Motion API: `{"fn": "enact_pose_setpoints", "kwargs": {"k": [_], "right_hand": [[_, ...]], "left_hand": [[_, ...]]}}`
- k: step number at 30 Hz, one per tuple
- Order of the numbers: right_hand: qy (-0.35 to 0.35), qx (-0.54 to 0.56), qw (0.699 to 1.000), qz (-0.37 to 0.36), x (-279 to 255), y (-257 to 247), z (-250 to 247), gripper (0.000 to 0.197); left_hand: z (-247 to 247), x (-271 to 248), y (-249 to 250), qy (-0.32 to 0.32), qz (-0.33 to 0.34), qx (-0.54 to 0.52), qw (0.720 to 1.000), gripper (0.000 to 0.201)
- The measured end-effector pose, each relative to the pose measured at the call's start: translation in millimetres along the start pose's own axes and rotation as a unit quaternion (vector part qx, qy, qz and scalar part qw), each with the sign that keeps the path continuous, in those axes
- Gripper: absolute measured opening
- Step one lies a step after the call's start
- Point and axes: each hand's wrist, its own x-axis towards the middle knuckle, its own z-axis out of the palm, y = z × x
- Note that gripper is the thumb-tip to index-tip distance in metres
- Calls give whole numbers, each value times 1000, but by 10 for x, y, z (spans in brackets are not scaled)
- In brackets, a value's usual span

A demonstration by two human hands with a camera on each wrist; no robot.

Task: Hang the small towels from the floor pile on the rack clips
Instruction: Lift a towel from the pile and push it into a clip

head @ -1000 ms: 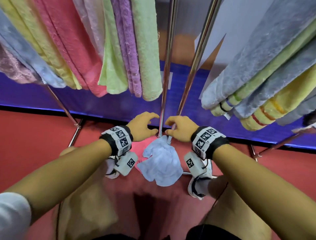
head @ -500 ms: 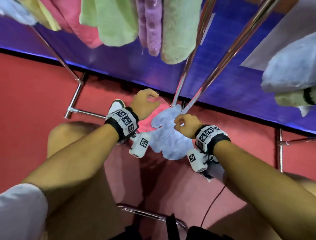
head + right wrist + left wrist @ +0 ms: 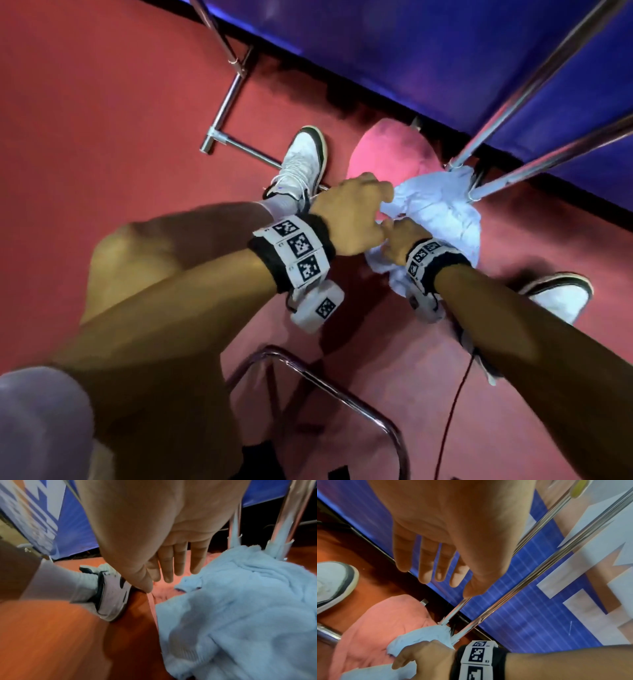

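**Both hands down at the floor pile**

Since 0.5 s ago both hands have been lowered onto the pile, and the view has been tipped down so that the hung towels are lost from sight.

The left hand (image 3: 349, 219) is held over the near-left edge of the blue towel (image 3: 442, 212). In the left wrist view its fingers (image 3: 426, 563) are seen straight and slightly spread, with nothing held.

The right hand (image 3: 399, 240) is placed just right of the left, over the blue towel's near edge. In the right wrist view its fingers (image 3: 180, 561) are seen extended and close together, pointed down at the pink towel (image 3: 390, 150) just beside the blue one. No hold is shown; whether the tips are touching cloth cannot be told.

The blue towel is crumpled on the floor (image 3: 102, 120) at its far edge, by the blue banner (image 3: 411, 44). It is laid partly over the pink towel, and its far corner is bunched against the feet of two rack poles (image 3: 534, 78).

A left shoe (image 3: 303, 161) is seen just left of the pink towel and a right shoe (image 3: 558, 298) near-right of the blue one. Marker bands are worn on both wrists.
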Motion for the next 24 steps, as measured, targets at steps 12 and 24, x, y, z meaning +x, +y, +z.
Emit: {"fn": "enact_pose_setpoints", "kwargs": {"k": [12,24], "right_hand": [[25,28,994,98,403,152,610,51],[27,-112,991,69,-101,196,346,46]], "left_hand": [[40,-61,-136,-13,-14,34,999,40],[-113,-158,-199,27,8,-9,1000,34]]}}
